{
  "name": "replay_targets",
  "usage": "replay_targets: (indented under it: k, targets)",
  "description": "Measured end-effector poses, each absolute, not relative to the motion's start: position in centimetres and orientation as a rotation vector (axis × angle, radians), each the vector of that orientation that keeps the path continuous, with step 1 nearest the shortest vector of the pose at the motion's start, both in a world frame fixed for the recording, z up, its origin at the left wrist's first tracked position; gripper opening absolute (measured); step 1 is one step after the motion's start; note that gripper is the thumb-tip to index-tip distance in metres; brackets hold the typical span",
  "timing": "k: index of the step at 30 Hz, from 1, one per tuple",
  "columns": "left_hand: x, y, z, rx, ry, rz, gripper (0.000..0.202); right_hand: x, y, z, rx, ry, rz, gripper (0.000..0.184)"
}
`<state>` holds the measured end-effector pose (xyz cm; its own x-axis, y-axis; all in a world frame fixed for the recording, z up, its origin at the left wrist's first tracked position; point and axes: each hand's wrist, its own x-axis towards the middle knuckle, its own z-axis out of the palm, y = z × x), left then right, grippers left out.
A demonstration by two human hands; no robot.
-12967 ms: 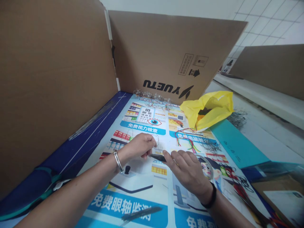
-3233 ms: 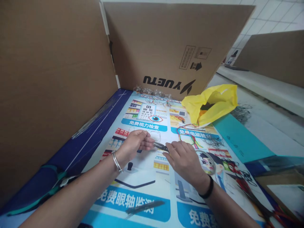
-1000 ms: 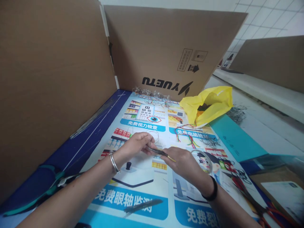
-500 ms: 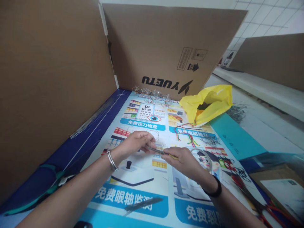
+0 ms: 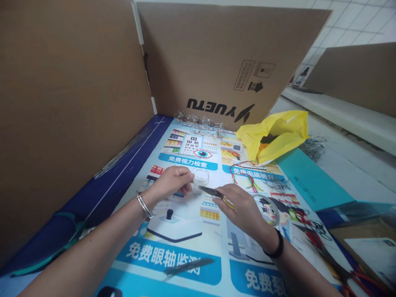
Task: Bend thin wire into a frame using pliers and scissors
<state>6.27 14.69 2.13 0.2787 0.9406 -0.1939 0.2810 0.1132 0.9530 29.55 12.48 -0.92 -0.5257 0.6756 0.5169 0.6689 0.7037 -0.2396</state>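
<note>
Between its thumb and fingers my left hand [image 5: 177,181] pinches a thin wire [image 5: 201,170], which curls into a loop to the right of the fingertips. My right hand [image 5: 239,206] is wrapped around the yellow handles of a pair of pliers [image 5: 213,191]. The dark, pointed jaws aim left toward the wire and appear apart from it. Both hands are above a printed poster [image 5: 213,231] that covers the table. Below them, a bundle of short dark wires [image 5: 188,267] lies on the poster.
Cardboard panels [image 5: 229,49] stand at the left and back. A yellow bag [image 5: 278,132] lies at the back right, with colored cords [image 5: 254,183] before it. Red-handled scissors [image 5: 337,264] lie at the right. Tangled wires [image 5: 201,120] line the back; a teal-handled tool [image 5: 62,247] lies left.
The pliers' jaws have come away from the wire at my left fingertips. My left hand has shifted slightly left and up, still pinching the wire. The view has moved a little.
</note>
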Motion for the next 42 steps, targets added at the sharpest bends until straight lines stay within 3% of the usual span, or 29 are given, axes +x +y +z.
replay_targets:
  k: [8, 13, 42]
  targets:
    - [6.7, 14.2, 2.0, 1.239, 1.127, 0.677, 0.027, 29.3, 11.6, -0.1, -0.855, -2.453, -0.641, 0.024]
    - [7.3, 13.7, 2.0, 1.261, 1.125, 0.649, 0.029, 29.5, 11.0, 0.1, -0.736, -2.534, -0.858, 0.03]
    - [8.0, 13.4, 1.5, 1.263, 1.174, 0.552, 0.028, 28.8, 10.5, 0.7, -0.679, -2.611, -0.858, 0.027]
